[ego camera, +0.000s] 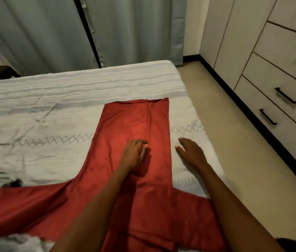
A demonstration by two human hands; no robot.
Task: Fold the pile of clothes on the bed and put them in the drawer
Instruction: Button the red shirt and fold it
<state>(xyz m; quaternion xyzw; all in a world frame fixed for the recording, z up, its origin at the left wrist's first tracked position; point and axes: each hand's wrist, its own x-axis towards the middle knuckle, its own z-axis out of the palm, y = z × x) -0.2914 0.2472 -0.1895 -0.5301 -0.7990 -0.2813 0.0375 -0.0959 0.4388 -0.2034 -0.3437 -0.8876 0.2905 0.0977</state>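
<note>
Red garment is lying flat on the bed, long axis running away from the person toward the far edge, with a wide flap spreading off to the left at the near end. A vertical fold line is running up the middle of the upright strip.

Left hand is resting palm-down on the garment, just left of that fold line, fingers straight, pinning the cloth and gripping nothing. Right hand is lying flat on the bedspread just beside the garment's right edge, fingers relaxed and spread, holding nothing, not touching the cloth as far as I can tell.

Judgement: right hand is nearer the free right edge, left is nearer the big left flap, so the next fold is probably going crosswise to the long axis or bringing the flap in.

Bedspread is looking wrinkled, pale, with a stitched diamond band. More cloth is sitting blurred at the near left edge. Drawers are standing to the right across a strip of floor, all closed. Curtains are hanging behind the bed.
</note>
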